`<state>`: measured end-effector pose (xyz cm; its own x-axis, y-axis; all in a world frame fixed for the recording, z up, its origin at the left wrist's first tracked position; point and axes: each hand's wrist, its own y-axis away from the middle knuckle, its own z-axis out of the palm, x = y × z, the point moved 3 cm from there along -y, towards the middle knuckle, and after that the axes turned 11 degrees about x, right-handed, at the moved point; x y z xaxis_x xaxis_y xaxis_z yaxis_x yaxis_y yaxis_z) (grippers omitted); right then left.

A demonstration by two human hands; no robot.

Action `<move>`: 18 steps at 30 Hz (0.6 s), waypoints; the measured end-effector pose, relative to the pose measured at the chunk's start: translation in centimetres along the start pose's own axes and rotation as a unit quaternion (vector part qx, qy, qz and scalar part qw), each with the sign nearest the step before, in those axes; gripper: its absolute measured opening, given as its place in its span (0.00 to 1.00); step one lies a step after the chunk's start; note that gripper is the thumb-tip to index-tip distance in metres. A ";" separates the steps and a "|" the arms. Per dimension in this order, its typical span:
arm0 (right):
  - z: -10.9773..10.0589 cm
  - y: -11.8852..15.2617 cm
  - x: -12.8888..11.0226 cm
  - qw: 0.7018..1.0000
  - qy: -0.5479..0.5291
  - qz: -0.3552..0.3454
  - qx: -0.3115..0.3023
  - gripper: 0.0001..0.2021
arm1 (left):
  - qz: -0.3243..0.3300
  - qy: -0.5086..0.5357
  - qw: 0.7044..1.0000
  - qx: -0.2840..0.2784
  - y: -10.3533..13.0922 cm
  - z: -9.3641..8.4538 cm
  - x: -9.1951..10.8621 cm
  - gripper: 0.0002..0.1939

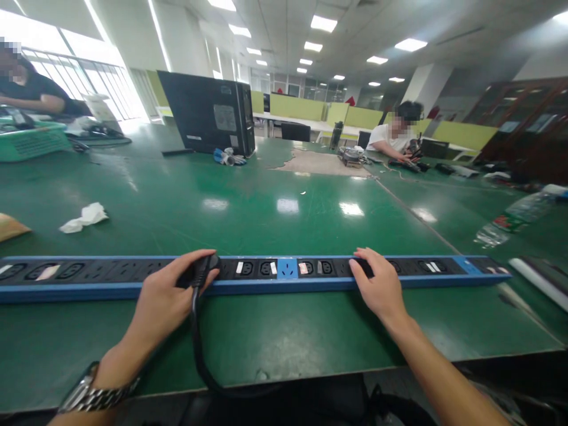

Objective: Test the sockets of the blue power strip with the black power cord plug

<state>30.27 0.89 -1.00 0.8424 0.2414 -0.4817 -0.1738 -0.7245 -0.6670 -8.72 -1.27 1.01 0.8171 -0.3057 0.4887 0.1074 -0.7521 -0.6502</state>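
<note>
A long blue power strip [287, 286] with black sockets lies across the green table near its front edge. My left hand [171, 290] is closed round a black plug [205, 269] at the strip, left of the middle; the plug's prongs are hidden. From the plug a thick black cable [198, 343] hangs down over the table edge. My right hand [377, 284] rests on the strip right of the blue centre socket, thumb and fingers bent over its sides, gripping it. A metal watch is on my left wrist.
Crumpled tissue [84, 218] and a green basket [33, 142] are at the left. A black computer case [208, 112] stands behind, with gloves [229, 157] beside it. A plastic bottle [515, 216] lies at the right. Two people sit at the far left and back right.
</note>
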 end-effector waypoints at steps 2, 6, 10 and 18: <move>0.8 0.9 0.7 0.997 0.055 -0.053 0.011 0.16 | 0.022 0.002 0.999 -0.039 0.1 0.4 -0.5 0.22; 1.2 1.5 0.6 0.990 0.102 -0.093 0.033 0.15 | 0.068 0.003 0.994 -0.082 -0.4 1.3 -0.2 0.21; 1.1 1.4 0.3 0.989 0.103 -0.103 0.036 0.15 | 0.060 0.010 0.996 -0.066 -0.3 1.2 0.0 0.20; 0.8 0.0 -0.2 0.990 -0.083 0.104 0.050 0.13 | 0.011 0.015 0.999 -0.038 0.8 1.3 -0.3 0.19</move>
<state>29.71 1.35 -1.38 0.6892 0.2033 -0.6954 -0.3907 -0.7040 -0.5930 -8.18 -1.06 -0.42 0.8019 -0.3394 0.4916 0.0449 -0.7863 -0.6162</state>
